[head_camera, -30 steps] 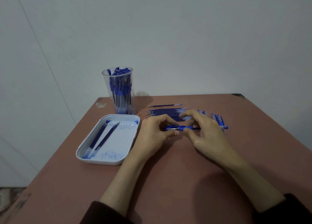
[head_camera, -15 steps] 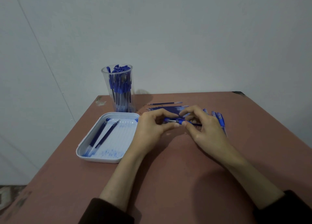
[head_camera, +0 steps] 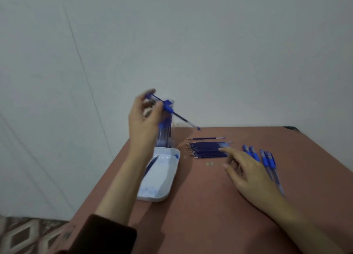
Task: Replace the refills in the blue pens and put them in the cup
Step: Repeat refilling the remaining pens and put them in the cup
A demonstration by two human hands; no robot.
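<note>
Thumb and fingertips of the left hand [head_camera: 145,118] pinch a blue pen [head_camera: 169,108] near one end. The pen is held in the air and slants down to the right, away from those fingers. Any print on its barrel is too blurred to read. Just behind and below the pinching fingers stands the clear cup [head_camera: 169,139], upright and holding many blue pens; the hand and wrist hide its left side. Under that wrist lies a white tray [head_camera: 162,195] streaked with blue ink, and a couple of dark used refills [head_camera: 151,164] show in it beside the forearm.

The right hand [head_camera: 250,177] lies low over the table [head_camera: 200,225], palm down, its fingers spread and relaxed and gripping nothing. Its forefinger reaches to the right end of a row of new refills [head_camera: 204,149] lying side by side; whether it touches them I cannot tell. One single refill [head_camera: 206,138] lies apart, just beyond the row. To the right of the outstretched fingers lie several more blue pens [head_camera: 266,161], partly covered by the hand; their labels cannot be made out. Two small pale scraps [head_camera: 209,164] sit on the table just left of the thumb. A dark sleeve [head_camera: 107,232] covers the left forearm near the table's edge, with patterned floor [head_camera: 28,234] beside it.
</note>
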